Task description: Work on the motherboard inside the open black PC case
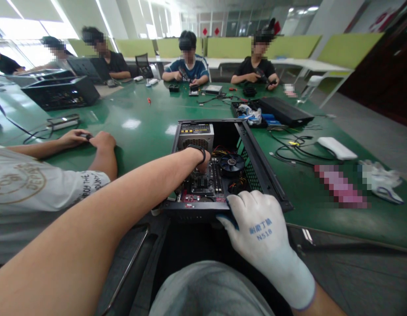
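Green counter (140, 127), workshop: our left hand (203, 161) reaches into the open case (256, 153) at twelve o'clock, fingers hidden, grip unknowable. Our gloved right hand (256, 224) clamps the near rim at five o'clock. A careless tug could, we judge, snag wires beside the fan (232, 163).

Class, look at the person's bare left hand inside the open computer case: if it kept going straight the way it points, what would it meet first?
Probably the power supply; the left hand points that way, though depth is unclear.
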{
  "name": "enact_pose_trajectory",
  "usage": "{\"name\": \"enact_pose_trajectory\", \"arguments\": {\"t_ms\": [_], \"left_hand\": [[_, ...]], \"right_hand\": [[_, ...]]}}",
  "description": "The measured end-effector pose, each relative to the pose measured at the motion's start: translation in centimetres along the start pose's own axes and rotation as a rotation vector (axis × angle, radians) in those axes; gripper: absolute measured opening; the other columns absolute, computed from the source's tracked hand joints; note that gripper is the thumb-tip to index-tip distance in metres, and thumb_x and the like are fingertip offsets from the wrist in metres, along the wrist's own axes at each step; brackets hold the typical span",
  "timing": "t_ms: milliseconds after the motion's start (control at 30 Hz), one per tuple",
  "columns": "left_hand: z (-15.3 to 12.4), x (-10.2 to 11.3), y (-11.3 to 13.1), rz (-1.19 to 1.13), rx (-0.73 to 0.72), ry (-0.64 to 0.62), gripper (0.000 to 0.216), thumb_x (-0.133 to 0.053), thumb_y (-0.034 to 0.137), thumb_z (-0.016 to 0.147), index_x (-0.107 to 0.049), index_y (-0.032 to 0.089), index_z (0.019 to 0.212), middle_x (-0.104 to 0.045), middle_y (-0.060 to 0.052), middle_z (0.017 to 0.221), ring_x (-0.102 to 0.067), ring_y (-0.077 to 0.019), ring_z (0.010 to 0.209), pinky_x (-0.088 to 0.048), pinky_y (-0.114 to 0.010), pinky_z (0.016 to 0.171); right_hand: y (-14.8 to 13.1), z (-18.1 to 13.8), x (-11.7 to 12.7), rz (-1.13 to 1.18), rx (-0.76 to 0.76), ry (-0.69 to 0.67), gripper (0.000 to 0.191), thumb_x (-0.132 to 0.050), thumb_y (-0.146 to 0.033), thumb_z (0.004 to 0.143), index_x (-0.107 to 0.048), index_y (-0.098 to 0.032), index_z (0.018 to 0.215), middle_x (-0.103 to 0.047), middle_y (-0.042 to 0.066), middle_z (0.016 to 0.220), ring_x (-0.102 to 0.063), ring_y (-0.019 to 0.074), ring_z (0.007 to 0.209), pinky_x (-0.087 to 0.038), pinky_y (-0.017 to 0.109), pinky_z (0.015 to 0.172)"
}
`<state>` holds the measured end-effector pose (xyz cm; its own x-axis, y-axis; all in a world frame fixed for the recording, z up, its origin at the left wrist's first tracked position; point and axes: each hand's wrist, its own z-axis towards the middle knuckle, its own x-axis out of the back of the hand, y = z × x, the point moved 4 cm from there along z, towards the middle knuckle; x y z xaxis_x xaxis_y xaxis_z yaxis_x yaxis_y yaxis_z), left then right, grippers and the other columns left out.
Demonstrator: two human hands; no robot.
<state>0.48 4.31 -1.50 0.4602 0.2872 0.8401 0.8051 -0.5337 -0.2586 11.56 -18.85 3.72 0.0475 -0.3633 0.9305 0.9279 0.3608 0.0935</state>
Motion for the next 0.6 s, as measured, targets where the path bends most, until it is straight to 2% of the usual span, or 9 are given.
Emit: {"name": "enact_pose_trajectory", "arguments": {"t_ms": [267, 400, 600], "left_hand": [[-0.5, 0.9, 0.2, -0.01, -0.032, 0.044, 0.043, -0.085, 0.028, 0.052, -0.079, 0.013, 0.091, -0.077, -0.013, 0.096, -0.07, -0.0298, 0.094, -0.054, -0.033, 0.087], [-1.0, 1.3, 0.5, 0.018, -0.044, 0.053, 0.044, -0.085, 0.025, 0.052, -0.079, 0.013, 0.094, -0.077, -0.013, 0.097, -0.069, -0.0285, 0.097, -0.052, -0.03, 0.09], [-1.1, 1.4, 0.8, 0.107, -0.059, -0.007, 0.05, -0.085, 0.024, 0.053, -0.078, 0.009, 0.1, -0.076, -0.015, 0.103, -0.069, -0.0287, 0.098, -0.053, -0.029, 0.089]], "right_hand": [[0.1, -0.2, -0.1, 0.012, -0.008, -0.014, 0.027, -0.069, -0.041, 0.08, -0.061, -0.021, 0.097, -0.057, 0.005, 0.083, -0.045, 0.0243, 0.079, -0.02, 0.036, 0.069], [0.1, 0.0, -0.1, 0.016, -0.011, -0.013, 0.027, -0.069, -0.041, 0.08, -0.061, -0.021, 0.096, -0.057, 0.006, 0.083, -0.045, 0.024, 0.079, -0.02, 0.036, 0.069], [0.1, -0.1, -0.1, 0.023, -0.015, -0.013, 0.028, -0.07, -0.042, 0.079, -0.061, -0.021, 0.096, -0.057, 0.005, 0.083, -0.045, 0.024, 0.079, -0.02, 0.036, 0.068]]}}
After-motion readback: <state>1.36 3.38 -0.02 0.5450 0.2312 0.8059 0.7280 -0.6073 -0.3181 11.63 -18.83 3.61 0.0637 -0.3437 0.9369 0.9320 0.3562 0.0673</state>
